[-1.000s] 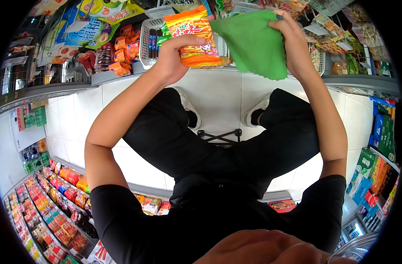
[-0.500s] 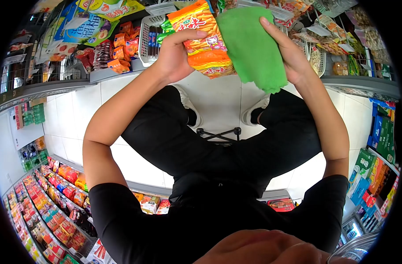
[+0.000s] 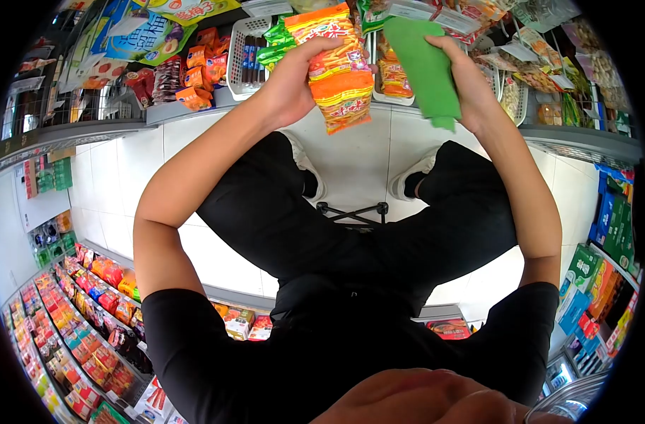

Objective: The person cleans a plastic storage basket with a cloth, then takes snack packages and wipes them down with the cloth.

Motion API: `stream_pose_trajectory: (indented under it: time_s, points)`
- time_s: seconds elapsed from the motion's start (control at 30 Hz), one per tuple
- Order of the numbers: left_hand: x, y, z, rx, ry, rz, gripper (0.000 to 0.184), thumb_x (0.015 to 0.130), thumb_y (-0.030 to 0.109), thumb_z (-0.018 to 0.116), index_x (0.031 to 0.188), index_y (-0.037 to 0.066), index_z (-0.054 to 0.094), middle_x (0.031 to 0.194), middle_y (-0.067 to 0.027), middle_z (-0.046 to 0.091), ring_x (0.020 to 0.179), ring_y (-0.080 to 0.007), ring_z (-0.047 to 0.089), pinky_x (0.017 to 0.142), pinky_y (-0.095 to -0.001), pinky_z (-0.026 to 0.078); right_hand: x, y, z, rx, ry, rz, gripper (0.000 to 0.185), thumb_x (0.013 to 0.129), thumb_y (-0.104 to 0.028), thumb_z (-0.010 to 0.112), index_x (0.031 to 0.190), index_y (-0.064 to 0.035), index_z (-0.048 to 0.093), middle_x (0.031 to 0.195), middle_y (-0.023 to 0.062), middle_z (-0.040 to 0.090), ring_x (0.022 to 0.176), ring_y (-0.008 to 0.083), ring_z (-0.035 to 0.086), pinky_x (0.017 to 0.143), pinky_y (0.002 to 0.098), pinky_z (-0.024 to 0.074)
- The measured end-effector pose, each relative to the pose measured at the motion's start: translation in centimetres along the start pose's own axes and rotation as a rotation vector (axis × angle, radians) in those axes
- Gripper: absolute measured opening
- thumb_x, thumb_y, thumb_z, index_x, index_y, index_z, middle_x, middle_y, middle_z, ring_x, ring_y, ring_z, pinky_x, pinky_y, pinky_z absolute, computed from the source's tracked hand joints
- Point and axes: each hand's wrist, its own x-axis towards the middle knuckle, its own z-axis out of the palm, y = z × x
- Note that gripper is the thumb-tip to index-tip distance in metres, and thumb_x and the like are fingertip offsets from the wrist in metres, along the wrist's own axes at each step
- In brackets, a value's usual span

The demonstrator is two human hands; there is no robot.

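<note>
At the shelf (image 3: 168,113), left hand (image 3: 292,81) gripped orange snack packets (image 3: 338,67) by one side; right hand (image 3: 472,88) pinched a green cloth (image 3: 426,71), apart from them. Lower packet (image 3: 345,106) hung below the grip, so a weak hold risked dropping it onto the floor (image 3: 350,155). Loose cloth could have snagged the basket (image 3: 393,99).

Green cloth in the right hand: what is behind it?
Past the left edge of the cloth, orange snack packaging shows in a white basket. Whatever lies directly behind the cloth cannot be seen, nor can how far the basket extends there.
</note>
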Motion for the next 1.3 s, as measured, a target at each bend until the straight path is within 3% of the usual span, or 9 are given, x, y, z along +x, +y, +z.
stream_pose_trajectory:
  time_s: [0.3, 0.4, 0.53, 0.57, 0.87, 0.97, 1.07, 1.17, 1.3]
  points:
    - [-0.3, -0.9, 1.2, -0.045, -0.004, -0.112, 0.051, 0.102, 0.036, 0.039, 0.142, 0.003, 0.042, 0.136, -0.0156, 0.057, 0.124, -0.0284, 0.059, 0.108, -0.0460, 0.045, -1.6, -0.2, 2.2, -0.085, 0.128, -0.277, 0.042, 0.089, -0.031, 0.074, 0.117, -0.0018, 0.062, 0.102, 0.0063, 0.068, 0.084, 0.0160, 0.068, 0.075, 0.0292, 0.0556]
    - [-0.6, -1.8, 2.6, 0.072, 0.068, -0.083, 0.050, 0.105, 0.038, 0.037, 0.142, 0.004, 0.042, 0.135, -0.0140, 0.058, 0.124, -0.0262, 0.059, 0.108, -0.0449, 0.045, -0.8, 1.0, 2.0, -0.645, 0.153, -0.807, 0.037, 0.091, -0.024, 0.074, 0.118, -0.0025, 0.063, 0.105, 0.0052, 0.069, 0.082, 0.0164, 0.068, 0.076, 0.0258, 0.0545]
    - [-1.3, -1.8, 3.3, 0.034, 0.006, -0.059, 0.042, 0.106, 0.029, 0.042, 0.139, 0.004, 0.045, 0.136, -0.0123, 0.057, 0.124, -0.0231, 0.059, 0.105, -0.0426, 0.049, -0.5, 1.8, 2.6, -1.011, -0.040, -1.177, 0.035, 0.087, -0.011, 0.071, 0.120, -0.0015, 0.063, 0.117, 0.0114, 0.064, 0.104, 0.0235, 0.062, 0.092, 0.0310, 0.0477]
    - [-1.2, -1.8, 2.3, -0.064, -0.067, -0.092, 0.041, 0.103, 0.022, 0.047, 0.140, 0.004, 0.045, 0.135, -0.0109, 0.057, 0.124, -0.0223, 0.058, 0.104, -0.0413, 0.049, -1.2, 1.9, 3.0, -0.926, -0.116, -1.003, 0.036, 0.085, -0.009, 0.071, 0.120, 0.0003, 0.063, 0.120, 0.0150, 0.060, 0.112, 0.0259, 0.058, 0.097, 0.0339, 0.0442]
    - [-1.1, -2.5, 2.1, 0.174, -0.125, -0.099, 0.047, 0.092, -0.001, 0.056, 0.138, 0.003, 0.045, 0.130, -0.0099, 0.058, 0.119, -0.0180, 0.060, 0.101, -0.0349, 0.051, 0.6, 1.7, 0.6, -1.051, -0.074, -1.123, 0.042, 0.079, -0.004, 0.070, 0.121, -0.0036, 0.066, 0.116, 0.0146, 0.061, 0.106, 0.0287, 0.060, 0.092, 0.0347, 0.0475]
    - [-1.0, -2.9, 1.5, 0.295, -0.129, -0.094, 0.047, 0.094, 0.001, 0.055, 0.139, 0.003, 0.044, 0.131, -0.0101, 0.058, 0.119, -0.0180, 0.060, 0.102, -0.0349, 0.051, -1.2, 0.8, 2.6, -1.141, -0.238, -1.130, 0.050, 0.073, 0.000, 0.070, 0.122, -0.0097, 0.068, 0.119, 0.0140, 0.060, 0.107, 0.0304, 0.060, 0.093, 0.0356, 0.0479]
    - [-1.0, -3.1, 1.5, 0.351, -0.097, -0.129, 0.047, 0.095, 0.001, 0.055, 0.140, 0.002, 0.042, 0.131, -0.0108, 0.058, 0.119, -0.0182, 0.060, 0.101, -0.0347, 0.051, -0.3, 1.0, 1.6, -1.161, -0.159, -1.075, 0.057, 0.069, 0.003, 0.070, 0.123, -0.0161, 0.069, 0.121, 0.0135, 0.059, 0.109, 0.0323, 0.059, 0.093, 0.0366, 0.0480]
    - [-1.2, -3.1, 2.0, 0.299, -0.125, -0.122, 0.045, 0.096, 0.002, 0.054, 0.139, 0.002, 0.042, 0.130, -0.0115, 0.059, 0.120, -0.0187, 0.060, 0.101, -0.0351, 0.051, 0.4, -0.3, 0.0, -1.350, -0.084, -0.911, 0.046, 0.087, -0.020, 0.074, 0.130, -0.0107, 0.063, 0.126, 0.0170, 0.058, 0.116, 0.0336, 0.057, 0.093, 0.0406, 0.0471]
    - [-0.8, -2.4, 1.6, 0.309, -0.125, -0.147, 0.043, 0.096, 0.002, 0.054, 0.138, 0.002, 0.043, 0.131, -0.0116, 0.058, 0.119, -0.0188, 0.061, 0.099, -0.0342, 0.053, -0.4, 0.6, 1.4, -1.233, -0.150, -1.144, 0.060, 0.069, 0.005, 0.070, 0.124, -0.0176, 0.069, 0.122, 0.0135, 0.059, 0.110, 0.0321, 0.059, 0.093, 0.0370, 0.0484]
